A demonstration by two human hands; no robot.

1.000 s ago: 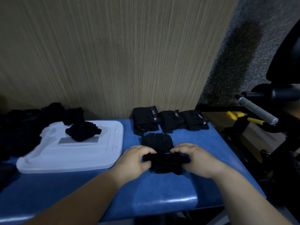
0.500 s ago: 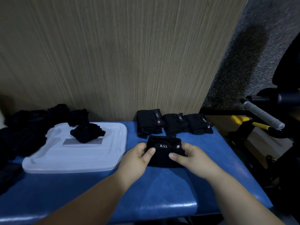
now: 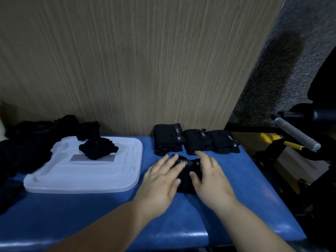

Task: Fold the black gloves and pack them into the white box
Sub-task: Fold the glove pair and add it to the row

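Note:
A folded black glove point(image 3: 189, 174) with a white logo lies on the blue padded bench point(image 3: 109, 215). My left hand point(image 3: 161, 180) lies flat on its left side with straight fingers. My right hand point(image 3: 211, 177) presses flat on its right side. Behind it, three folded black gloves point(image 3: 194, 140) sit in a row against the wooden wall. A white box lid point(image 3: 85, 179) lies to the left with one crumpled black glove point(image 3: 98, 149) on it.
A heap of loose black gloves point(image 3: 27, 142) lies at the far left, partly on the bench. Black exercise equipment with a grey handle point(image 3: 296, 132) and yellow parts stands to the right of the bench. The bench's front edge is close to me.
The glove was folded over so its logo faces up. Both hands went from pinching its edges to lying flat on top of it.

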